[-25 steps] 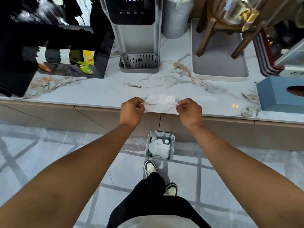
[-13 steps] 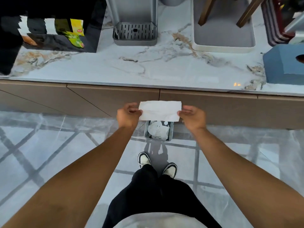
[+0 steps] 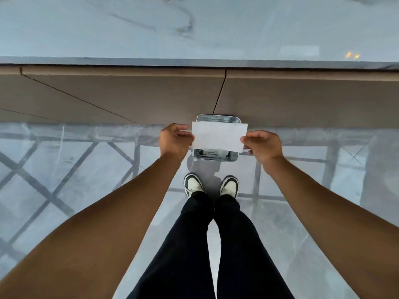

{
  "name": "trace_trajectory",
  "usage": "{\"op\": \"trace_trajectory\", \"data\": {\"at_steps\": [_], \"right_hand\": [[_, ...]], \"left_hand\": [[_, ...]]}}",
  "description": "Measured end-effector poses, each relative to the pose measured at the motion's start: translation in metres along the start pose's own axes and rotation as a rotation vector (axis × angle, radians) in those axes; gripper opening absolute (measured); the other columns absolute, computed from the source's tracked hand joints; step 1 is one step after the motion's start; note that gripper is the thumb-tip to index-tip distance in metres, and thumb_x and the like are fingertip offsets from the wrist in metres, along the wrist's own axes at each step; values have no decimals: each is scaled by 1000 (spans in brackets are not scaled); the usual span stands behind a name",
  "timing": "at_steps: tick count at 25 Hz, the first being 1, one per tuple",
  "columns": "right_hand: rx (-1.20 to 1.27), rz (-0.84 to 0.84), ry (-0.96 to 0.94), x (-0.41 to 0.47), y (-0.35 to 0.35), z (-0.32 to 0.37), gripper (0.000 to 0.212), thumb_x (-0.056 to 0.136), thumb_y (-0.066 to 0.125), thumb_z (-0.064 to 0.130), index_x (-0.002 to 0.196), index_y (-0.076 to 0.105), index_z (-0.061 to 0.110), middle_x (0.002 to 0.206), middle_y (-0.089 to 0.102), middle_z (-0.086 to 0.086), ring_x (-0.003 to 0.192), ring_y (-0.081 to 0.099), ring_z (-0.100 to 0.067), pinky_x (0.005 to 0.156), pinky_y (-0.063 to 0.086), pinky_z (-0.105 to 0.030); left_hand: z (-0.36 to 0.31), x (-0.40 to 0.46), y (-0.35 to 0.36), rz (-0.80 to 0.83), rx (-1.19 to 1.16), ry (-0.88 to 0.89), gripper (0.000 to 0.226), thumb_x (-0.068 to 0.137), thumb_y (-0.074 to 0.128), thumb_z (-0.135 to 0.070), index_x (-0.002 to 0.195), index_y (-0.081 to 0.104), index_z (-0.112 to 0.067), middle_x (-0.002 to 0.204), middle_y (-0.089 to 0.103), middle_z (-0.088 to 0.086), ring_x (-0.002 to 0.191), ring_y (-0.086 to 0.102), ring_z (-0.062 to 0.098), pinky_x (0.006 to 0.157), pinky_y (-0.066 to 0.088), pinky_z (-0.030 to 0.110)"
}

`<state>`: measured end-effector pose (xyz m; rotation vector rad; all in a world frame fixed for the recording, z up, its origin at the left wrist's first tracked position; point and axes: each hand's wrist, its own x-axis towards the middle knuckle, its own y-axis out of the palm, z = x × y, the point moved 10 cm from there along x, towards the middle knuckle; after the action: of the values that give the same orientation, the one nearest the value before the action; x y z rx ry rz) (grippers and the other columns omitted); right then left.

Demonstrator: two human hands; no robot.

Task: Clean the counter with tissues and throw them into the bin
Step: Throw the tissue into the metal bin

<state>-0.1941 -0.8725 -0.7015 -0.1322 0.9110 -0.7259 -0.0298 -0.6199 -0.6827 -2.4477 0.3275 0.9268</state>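
Observation:
A flat white tissue (image 3: 219, 137) is stretched between my two hands, directly above the bin. My left hand (image 3: 174, 140) pinches its left edge and my right hand (image 3: 262, 145) pinches its right edge. The small metal bin (image 3: 218, 120) stands on the floor against the cabinet front; the tissue hides most of its opening, and only its far rim and near rim show. The marble counter (image 3: 194, 29) fills the top of the view, its front edge well above my hands.
Brown cabinet fronts (image 3: 129, 96) run below the counter edge. My two feet in black-and-white shoes (image 3: 211, 186) stand on the grey tiled floor (image 3: 64, 169) just in front of the bin.
Both hands have carried the tissue off the counter edge and down in front of the cabinet until it hangs over the bin. My view has tilted down, so the appliances are out of frame.

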Motion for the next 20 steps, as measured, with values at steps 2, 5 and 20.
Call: {"op": "trace_trajectory", "data": {"at_steps": [2, 5, 20], "right_hand": [[-38, 10, 28, 26, 13, -22, 7, 77, 80, 14, 80, 74, 18, 74, 75, -4, 65, 72, -13, 61, 60, -27], [-67, 17, 49, 62, 29, -53, 9, 77, 79, 15, 73, 74, 22, 76, 77, -4, 69, 74, -16, 64, 61, -30], [-291, -27, 8, 138, 77, -119, 10, 81, 68, 23, 77, 77, 25, 64, 73, 7, 62, 69, -8, 68, 59, -25]], "left_hand": [[22, 24, 15, -13, 51, -1, 26, 78, 69, 5, 102, 70, -5, 83, 75, 10, 67, 69, 23, 64, 57, 23], [54, 55, 38, -44, 143, -6, 23, 77, 66, 0, 93, 71, -16, 84, 77, 4, 70, 73, 22, 56, 54, 19], [113, 137, 104, -46, 475, 137, 26, 80, 58, 3, 91, 76, -11, 90, 77, 4, 90, 69, 26, 81, 59, 32]]}}
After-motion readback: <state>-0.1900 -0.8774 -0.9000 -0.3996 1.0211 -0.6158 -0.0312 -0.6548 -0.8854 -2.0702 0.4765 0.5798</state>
